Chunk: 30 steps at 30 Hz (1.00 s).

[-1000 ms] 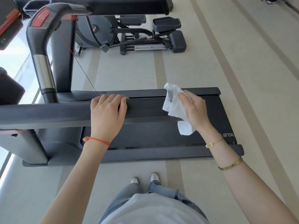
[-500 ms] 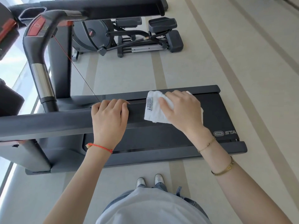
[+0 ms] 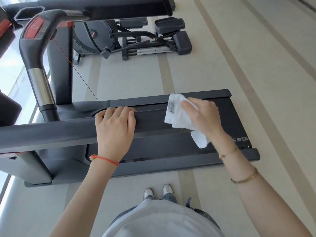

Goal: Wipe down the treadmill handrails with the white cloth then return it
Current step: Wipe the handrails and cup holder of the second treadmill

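Note:
The near treadmill handrail [image 3: 51,132] is a dark grey bar running left to right in front of me. My left hand [image 3: 114,127] grips it at mid-length, fingers curled over its top. My right hand [image 3: 205,115] holds the white cloth [image 3: 177,117] against the rail's right end. Its fingers lie over the cloth, and a corner of the cloth hangs below the palm. A small label shows on the cloth's left edge. The far handrail [image 3: 119,7] crosses the top of the view.
Below the rail lies the black treadmill deck [image 3: 236,120]. A curved console grip with a red button [image 3: 34,48] rises at left, with a thin red cord [image 3: 77,71] running down from it. An elliptical trainer [image 3: 136,40] stands beyond on the beige floor. My shoes [image 3: 158,192] are beside the deck.
My right hand brought the lifted cloth down onto the rail, slid it left toward my left hand, then back a little to the right. My left hand kept its grip.

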### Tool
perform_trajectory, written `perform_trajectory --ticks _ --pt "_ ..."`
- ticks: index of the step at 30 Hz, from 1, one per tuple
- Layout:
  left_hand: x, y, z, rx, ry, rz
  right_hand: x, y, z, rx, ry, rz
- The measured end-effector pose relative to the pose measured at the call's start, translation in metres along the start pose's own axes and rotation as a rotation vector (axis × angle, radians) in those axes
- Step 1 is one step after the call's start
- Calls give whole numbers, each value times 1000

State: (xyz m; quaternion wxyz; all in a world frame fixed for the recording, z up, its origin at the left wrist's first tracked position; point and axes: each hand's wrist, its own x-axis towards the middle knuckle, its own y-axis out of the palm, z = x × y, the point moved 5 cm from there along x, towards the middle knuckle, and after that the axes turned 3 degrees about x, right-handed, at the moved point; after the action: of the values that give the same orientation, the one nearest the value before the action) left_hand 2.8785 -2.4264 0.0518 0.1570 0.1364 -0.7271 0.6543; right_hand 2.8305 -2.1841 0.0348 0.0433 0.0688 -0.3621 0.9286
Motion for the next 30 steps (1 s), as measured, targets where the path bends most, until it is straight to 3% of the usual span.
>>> perform_trajectory --ticks 3,6,10,13,16,20,24,27,30 --pt "0 0 0 -4 -1 4 13 -1 -7 229 168 200" --pt "-1 -1 0 -3 -2 -3 0 -2 -8 264 140 104" --pt "-1 0 0 1 -16 8 -29 -3 5 3 -143 -83" --pt "-1 1 -1 0 -25 4 -33 0 20 -200 -304 -97" --pt "-1 0 -1 4 -22 -11 -12 2 28 -307 -278 8" --pt "-2 -2 -2 1 -26 -12 8 0 6 -12 -36 134" --pt "-1 -2 -2 1 -28 -4 -16 -4 -19 381 120 12" --pt "0 -1 -3 -1 -34 8 -37 -2 -18 379 42 -85" --pt "-1 -1 -3 -1 -37 15 -46 0 -7 159 -137 -122"
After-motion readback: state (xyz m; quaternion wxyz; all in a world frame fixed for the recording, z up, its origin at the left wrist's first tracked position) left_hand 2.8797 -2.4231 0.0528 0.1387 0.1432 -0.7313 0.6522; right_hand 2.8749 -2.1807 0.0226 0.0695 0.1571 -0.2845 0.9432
